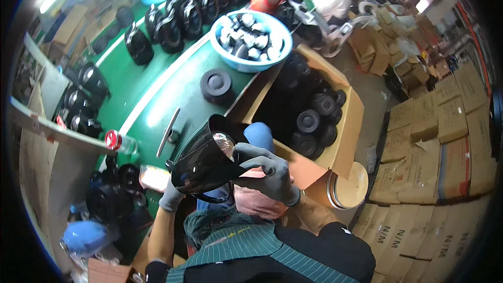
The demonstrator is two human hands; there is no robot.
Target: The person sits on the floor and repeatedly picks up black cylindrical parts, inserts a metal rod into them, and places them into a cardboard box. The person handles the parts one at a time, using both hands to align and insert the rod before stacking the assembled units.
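Both hands (pixel 262 170) grip glossy black shell (pixel 207 160) over lap.

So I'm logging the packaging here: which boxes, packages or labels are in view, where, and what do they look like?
Open cardboard box: right of the green table, brown, holding black round parts.
Stacked cartons: far right, brown, closed, dark print.
Loose cartons: upper right, brown, jumbled.
Bottle: table's near edge, clear, red label.
No screens or signs visible.
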